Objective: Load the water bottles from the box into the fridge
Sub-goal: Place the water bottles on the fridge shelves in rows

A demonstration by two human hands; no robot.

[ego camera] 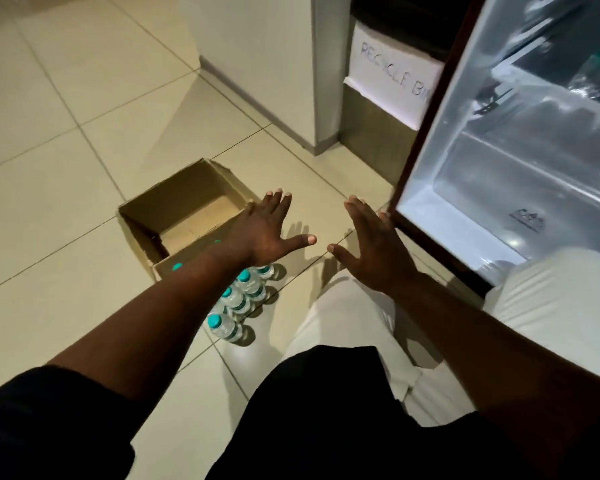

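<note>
Tiles (84, 98) under box (187, 202), bottles (243, 292), beside lit fridge (499, 168).

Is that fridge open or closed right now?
Open. The fridge shows its lit white inside and its shelves in plain sight, with nothing covering the front.
</note>
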